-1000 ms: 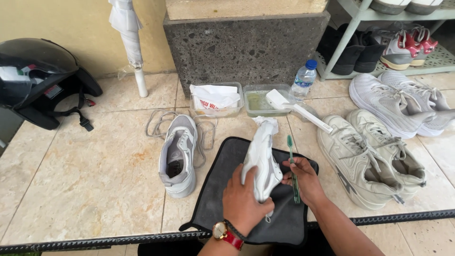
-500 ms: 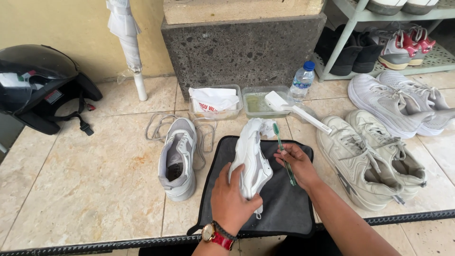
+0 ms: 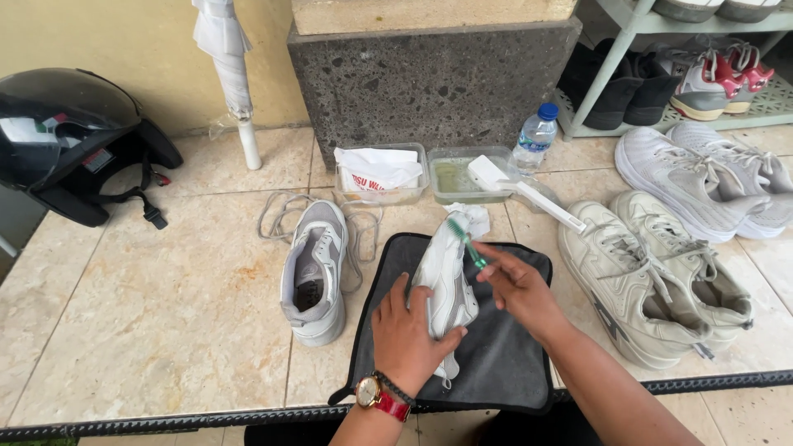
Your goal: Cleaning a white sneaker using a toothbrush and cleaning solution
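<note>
Beige floor tiles [image 3: 165, 314] carry everything in view, bounded at the bottom of the frame by a dark metal edge. Nearest the camera, the left hand [image 3: 410, 334], a red-strapped watch [image 3: 373, 394] on its wrist, clasps a white sneaker [image 3: 446, 281] from the side, fingers curled around its body, holding it tilted with the toe pointing up-frame over a black mat [image 3: 504, 355] at lower centre. The right hand [image 3: 519, 285] pinches a green toothbrush [image 3: 467, 239] between thumb and fingers, its bristle head touching the shoe near the toe. Judging by this, scrubbing of the upper is in hand; the next stroke seems to call for a firm grip on the shoe and short passes with the bristles kept wet.

Left of the mat stands the matching grey-and-white sneaker [image 3: 314, 272], unlaced, its loose laces [image 3: 277, 219] lying around it. At right, a pair of cream sneakers [image 3: 652, 277] sits side by side.

Farther up, two clear plastic containers sit just beside each other: the left container [image 3: 380, 177] holds a crumpled white bag with red print, the right container [image 3: 462, 177] holds cloudy greenish liquid, with a long white brush [image 3: 524, 194] resting across its rim. A small water bottle [image 3: 535, 136] with a blue cap stands beyond, seemingly nearly empty. A black helmet [image 3: 74, 140] lies at upper left, and a shoe rack [image 3: 628, 74] at upper right.
</note>
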